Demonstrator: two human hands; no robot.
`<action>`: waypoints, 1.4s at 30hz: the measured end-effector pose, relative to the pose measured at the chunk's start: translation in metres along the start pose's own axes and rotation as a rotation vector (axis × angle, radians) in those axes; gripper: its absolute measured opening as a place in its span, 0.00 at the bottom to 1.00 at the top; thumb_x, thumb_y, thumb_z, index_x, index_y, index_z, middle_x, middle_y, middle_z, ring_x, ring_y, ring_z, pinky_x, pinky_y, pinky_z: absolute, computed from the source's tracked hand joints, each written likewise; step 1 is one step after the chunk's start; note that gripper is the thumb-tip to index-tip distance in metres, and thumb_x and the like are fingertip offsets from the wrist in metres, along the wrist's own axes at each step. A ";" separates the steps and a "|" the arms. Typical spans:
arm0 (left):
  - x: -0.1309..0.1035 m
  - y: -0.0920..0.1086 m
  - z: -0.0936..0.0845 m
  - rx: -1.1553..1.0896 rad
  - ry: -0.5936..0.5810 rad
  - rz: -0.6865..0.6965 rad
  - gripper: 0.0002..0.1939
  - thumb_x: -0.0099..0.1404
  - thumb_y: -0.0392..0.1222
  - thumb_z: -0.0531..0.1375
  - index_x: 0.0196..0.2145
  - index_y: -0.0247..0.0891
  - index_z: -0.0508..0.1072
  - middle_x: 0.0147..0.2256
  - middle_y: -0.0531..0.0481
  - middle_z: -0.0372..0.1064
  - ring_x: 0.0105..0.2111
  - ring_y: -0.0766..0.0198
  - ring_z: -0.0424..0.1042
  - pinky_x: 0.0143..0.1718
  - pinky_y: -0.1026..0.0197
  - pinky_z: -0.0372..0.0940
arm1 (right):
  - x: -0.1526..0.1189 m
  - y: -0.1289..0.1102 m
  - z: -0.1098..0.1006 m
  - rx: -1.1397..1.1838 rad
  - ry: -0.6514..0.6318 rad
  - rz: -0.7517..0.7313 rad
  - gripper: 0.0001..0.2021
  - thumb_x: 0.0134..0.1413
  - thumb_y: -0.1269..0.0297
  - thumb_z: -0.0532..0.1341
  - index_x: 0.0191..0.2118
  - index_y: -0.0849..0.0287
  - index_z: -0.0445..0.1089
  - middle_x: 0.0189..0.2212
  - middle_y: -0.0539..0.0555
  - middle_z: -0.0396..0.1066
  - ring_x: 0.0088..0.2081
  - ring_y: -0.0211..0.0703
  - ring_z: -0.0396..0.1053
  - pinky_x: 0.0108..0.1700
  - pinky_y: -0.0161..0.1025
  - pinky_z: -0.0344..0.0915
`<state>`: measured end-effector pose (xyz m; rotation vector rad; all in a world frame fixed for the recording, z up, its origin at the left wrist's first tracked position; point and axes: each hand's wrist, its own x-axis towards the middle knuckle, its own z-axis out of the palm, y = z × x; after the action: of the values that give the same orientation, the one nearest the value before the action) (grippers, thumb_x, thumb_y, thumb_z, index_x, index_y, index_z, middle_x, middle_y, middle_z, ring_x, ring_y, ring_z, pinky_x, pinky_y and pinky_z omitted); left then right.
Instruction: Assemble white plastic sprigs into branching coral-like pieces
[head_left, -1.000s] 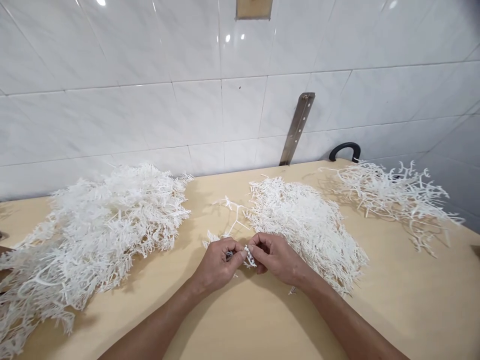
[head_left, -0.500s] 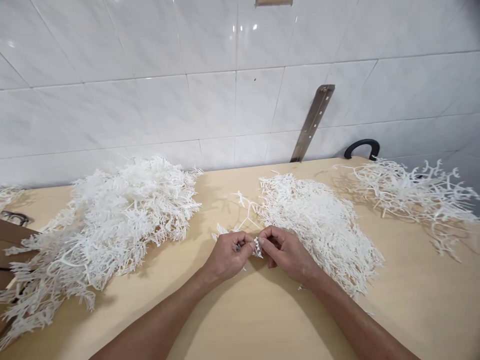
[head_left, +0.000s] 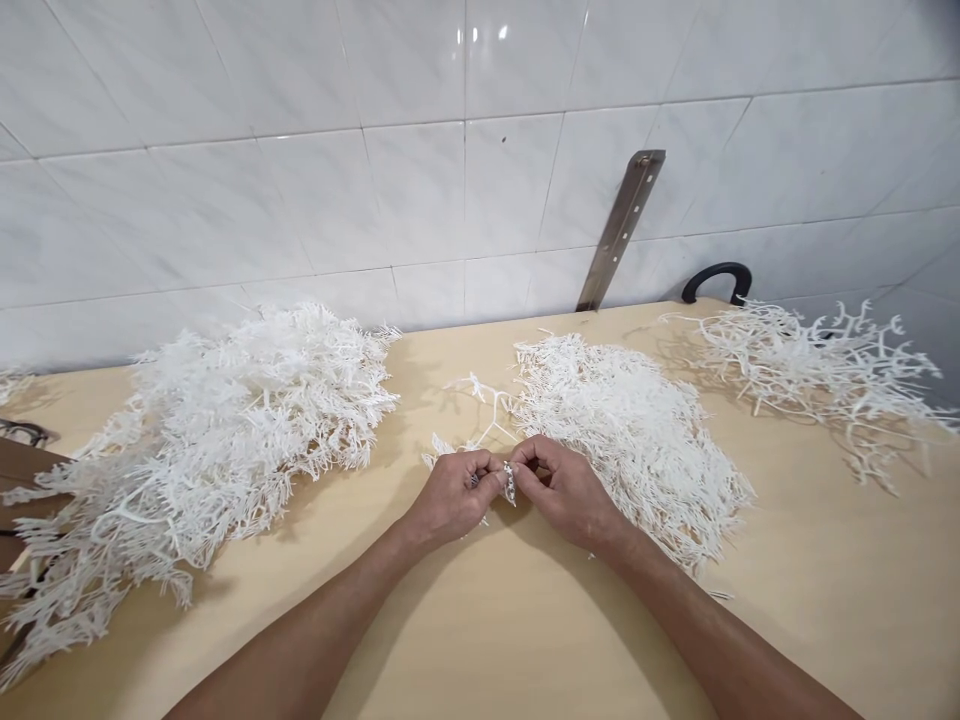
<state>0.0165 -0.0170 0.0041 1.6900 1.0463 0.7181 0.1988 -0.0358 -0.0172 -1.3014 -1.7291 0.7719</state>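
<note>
Sprig (head_left: 510,487), white with dark specks, is just below the centre of the frame, between the two hands. The left hand (head_left: 456,497) has thumb and forefinger pinched together on its left side; the right hand (head_left: 564,490) has thumb and forefinger closed on its upper right. Over the last second the hands have drawn slightly nearer each other and the sprig shows as a narrower strip; it stays pinched, so it seems to be still in work. Just beyond the fingers lies a forked branch (head_left: 495,412), running down behind the left hand; whether it joins the sprig I cannot tell. Farther out, the middle heap (head_left: 615,420) lies right of centre, the left heap (head_left: 262,400) at frame left, the looser right heap (head_left: 810,355) at frame right. Upper right, a metal strip (head_left: 621,232) stands tilted by the wall (head_left: 420,200), near a black handle (head_left: 716,270)
</note>
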 end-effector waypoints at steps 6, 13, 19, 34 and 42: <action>-0.004 -0.003 0.003 -0.048 -0.023 -0.025 0.11 0.63 0.44 0.58 0.27 0.36 0.72 0.23 0.52 0.68 0.22 0.69 0.63 0.24 0.66 0.58 | 0.007 0.011 0.003 -0.057 0.226 0.103 0.05 0.54 0.63 0.58 0.30 0.58 0.67 0.24 0.50 0.68 0.24 0.39 0.63 0.27 0.37 0.61; -0.005 -0.008 0.010 -0.069 0.076 0.026 0.12 0.64 0.46 0.58 0.30 0.35 0.76 0.26 0.51 0.70 0.25 0.68 0.66 0.25 0.66 0.60 | 0.004 0.016 -0.009 -0.087 0.435 0.214 0.11 0.55 0.55 0.61 0.33 0.58 0.69 0.24 0.51 0.72 0.24 0.40 0.68 0.29 0.38 0.64; -0.006 -0.007 0.009 -0.059 0.071 0.025 0.12 0.64 0.45 0.58 0.31 0.35 0.76 0.27 0.50 0.70 0.25 0.67 0.66 0.26 0.66 0.59 | 0.001 0.005 -0.021 -0.272 0.527 0.010 0.07 0.56 0.62 0.60 0.36 0.58 0.72 0.35 0.55 0.74 0.25 0.39 0.68 0.30 0.38 0.66; -0.009 -0.005 0.010 -0.067 0.077 0.062 0.09 0.63 0.39 0.57 0.32 0.34 0.76 0.31 0.48 0.75 0.31 0.63 0.70 0.33 0.63 0.61 | -0.006 -0.008 -0.013 -0.150 -0.083 0.111 0.16 0.60 0.50 0.58 0.36 0.55 0.78 0.26 0.51 0.76 0.28 0.44 0.71 0.28 0.38 0.65; -0.009 -0.007 0.011 0.031 0.085 0.048 0.09 0.61 0.38 0.58 0.29 0.35 0.77 0.27 0.50 0.74 0.27 0.65 0.67 0.29 0.64 0.59 | -0.006 -0.009 -0.017 -0.151 -0.128 0.110 0.12 0.58 0.55 0.60 0.32 0.55 0.77 0.23 0.51 0.75 0.25 0.43 0.70 0.25 0.37 0.65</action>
<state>0.0189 -0.0288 -0.0059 1.7292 1.0832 0.8145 0.2102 -0.0441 -0.0036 -1.4876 -1.8597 0.8156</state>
